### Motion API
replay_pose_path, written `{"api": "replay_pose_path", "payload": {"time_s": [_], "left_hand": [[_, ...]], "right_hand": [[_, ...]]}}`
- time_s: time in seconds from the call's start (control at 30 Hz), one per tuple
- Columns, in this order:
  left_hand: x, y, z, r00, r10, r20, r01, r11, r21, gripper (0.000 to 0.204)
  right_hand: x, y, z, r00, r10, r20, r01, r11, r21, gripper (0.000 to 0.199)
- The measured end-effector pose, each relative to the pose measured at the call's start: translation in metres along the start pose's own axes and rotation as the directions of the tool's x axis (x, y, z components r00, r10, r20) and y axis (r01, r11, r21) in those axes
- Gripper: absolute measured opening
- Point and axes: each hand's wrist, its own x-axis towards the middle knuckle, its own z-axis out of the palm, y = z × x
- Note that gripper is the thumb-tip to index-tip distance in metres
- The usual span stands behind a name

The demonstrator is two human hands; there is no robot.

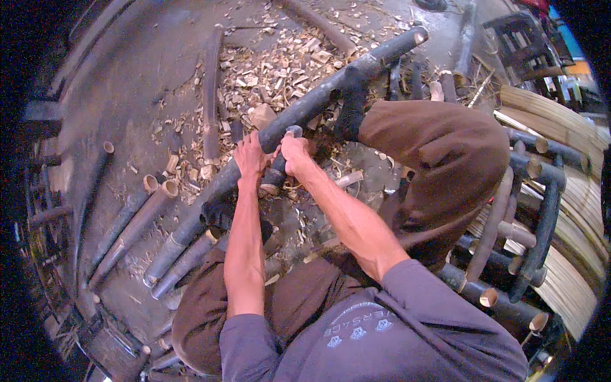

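Dark bamboo pole [305, 108] slants lower-left to upper-right; the left hand [250, 157] grips it, the right hand [295, 153] clasps a short stub [280, 167] just below.

We see a grey concrete floor [153, 70] littered with pale wood chips [273, 70]. Dark bamboo poles [127, 229] lie at left; a dark bamboo frame [541, 210] stands at right.

No packages, labels, signs or screens.
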Motion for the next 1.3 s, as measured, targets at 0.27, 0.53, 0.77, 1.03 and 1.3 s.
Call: {"api": "replay_pose_path", "payload": {"time_s": [0.27, 0.53, 0.77, 1.03, 1.3], "left_hand": [[-0.018, 0.018, -0.011, 0.995, 0.065, -0.078, -0.062, 0.997, 0.034, 0.079], [0.014, -0.032, 0.03, 0.997, 0.058, 0.044, -0.059, 0.997, 0.042, 0.069], [0.03, -0.024, -0.011, 0.92, 0.135, 0.368, -0.074, 0.982, -0.176, 0.074], [0.026, -0.026, -0.011, 0.94, 0.12, 0.32, -0.071, 0.984, -0.16, 0.075], [0.021, -0.018, 0.0, 0.954, 0.079, 0.29, -0.032, 0.986, -0.166, 0.078]], "right_hand": [[0.013, 0.038, -0.029, 0.811, -0.573, -0.116, 0.455, 0.743, -0.491, 0.049], [0.0, -0.036, -0.081, 0.741, -0.526, 0.418, 0.624, 0.309, -0.718, 0.043], [0.001, -0.052, -0.087, 0.686, -0.478, 0.549, 0.627, 0.007, -0.779, 0.04], [0.011, -0.062, -0.064, 0.716, -0.372, 0.591, 0.613, -0.071, -0.787, 0.042], [0.013, -0.03, -0.058, 0.777, -0.443, 0.447, 0.494, -0.01, -0.869, 0.029]]}}
